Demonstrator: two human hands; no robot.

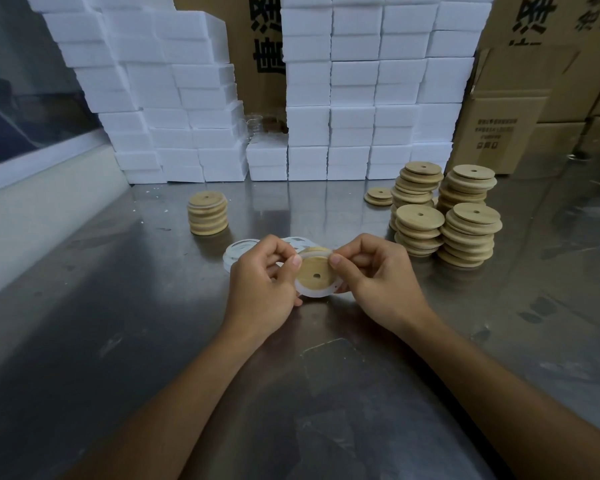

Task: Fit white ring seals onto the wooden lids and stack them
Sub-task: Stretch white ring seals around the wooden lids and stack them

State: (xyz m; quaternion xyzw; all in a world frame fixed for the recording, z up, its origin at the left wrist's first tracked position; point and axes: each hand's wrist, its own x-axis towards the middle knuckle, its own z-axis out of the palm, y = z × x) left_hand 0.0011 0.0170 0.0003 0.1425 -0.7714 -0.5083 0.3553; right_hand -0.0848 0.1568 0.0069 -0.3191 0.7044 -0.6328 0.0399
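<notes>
Above steel table [118, 341], both hands pinch wooden lid [313, 271], ring seal [314, 292].

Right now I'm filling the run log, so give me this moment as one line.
step: fitting white ring seal onto wooden lid | left hand: holding lid | right hand: holding lid | finished stack: left, untouched

Both hands [262, 284] pinching lid [315, 273], ring seal [312, 293]
</notes>
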